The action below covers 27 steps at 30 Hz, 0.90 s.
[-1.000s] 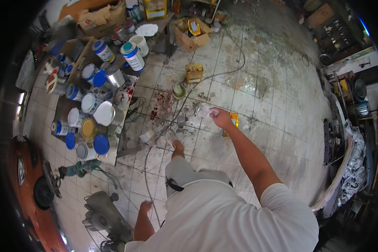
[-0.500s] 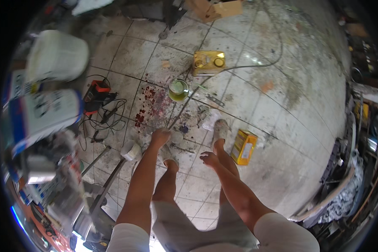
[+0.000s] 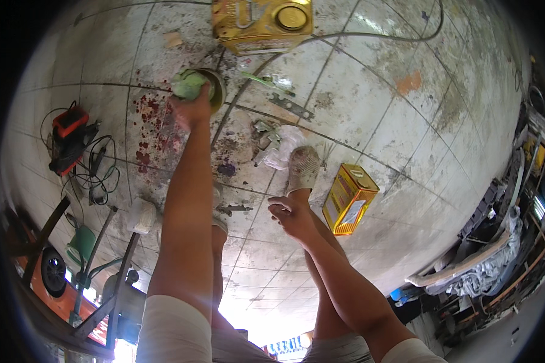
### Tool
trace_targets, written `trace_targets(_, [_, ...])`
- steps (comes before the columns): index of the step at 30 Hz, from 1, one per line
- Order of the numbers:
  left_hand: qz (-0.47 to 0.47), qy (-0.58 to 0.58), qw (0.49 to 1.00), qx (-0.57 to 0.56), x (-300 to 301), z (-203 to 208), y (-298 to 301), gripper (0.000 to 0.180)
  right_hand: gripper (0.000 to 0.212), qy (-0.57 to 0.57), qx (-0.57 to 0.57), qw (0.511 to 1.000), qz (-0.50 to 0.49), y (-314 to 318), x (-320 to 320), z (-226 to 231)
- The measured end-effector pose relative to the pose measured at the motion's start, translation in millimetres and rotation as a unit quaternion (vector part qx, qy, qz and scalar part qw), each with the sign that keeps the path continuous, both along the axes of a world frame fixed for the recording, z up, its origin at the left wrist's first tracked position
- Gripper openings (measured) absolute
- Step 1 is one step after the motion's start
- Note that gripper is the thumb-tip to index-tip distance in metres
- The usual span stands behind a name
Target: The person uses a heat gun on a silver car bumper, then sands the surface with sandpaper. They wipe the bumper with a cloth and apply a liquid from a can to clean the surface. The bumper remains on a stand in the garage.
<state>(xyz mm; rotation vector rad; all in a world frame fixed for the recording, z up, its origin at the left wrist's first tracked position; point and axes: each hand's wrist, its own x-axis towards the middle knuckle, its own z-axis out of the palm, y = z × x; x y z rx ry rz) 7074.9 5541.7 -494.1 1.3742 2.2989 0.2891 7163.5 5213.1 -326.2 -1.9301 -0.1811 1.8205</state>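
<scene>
Down on the stained tile floor, left hand clenched on a crumpled green rag at the rim of a small round open tin, just below the flat yellow metal can. Right hand loose, empty, fingers half curled near the white sandal. Advisable: press rag squarely, steady tin against tipping, avoid grey cable.

round can left of spanner, tin right of shoe
</scene>
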Motion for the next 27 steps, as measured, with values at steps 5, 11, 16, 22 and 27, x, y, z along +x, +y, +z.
trace_targets(5, [-0.111,-0.001,0.992,0.053,-37,21,1,0.095,0.031,0.006,0.012,1.000,-0.026,-3,-7,-6])
trace_targets(11, [-0.211,-0.136,0.968,0.020,-47,73,15,0.088,0.029,0.002,0.046,0.999,-0.017,-10,-6,-22])
trace_targets(16, [-0.192,-0.282,0.938,0.058,-65,59,15,0.089,0.028,-0.066,0.043,0.997,-0.020,-27,-4,-42])
trace_targets(22, [-0.109,-0.273,0.921,-0.254,-79,48,31,0.098,0.031,-0.022,0.006,0.999,0.027,-20,-13,-39])
trace_targets(27, [-0.160,-0.243,0.869,-0.399,-66,66,21,0.099,0.031,-0.023,0.009,0.999,0.039,-14,-8,-40])
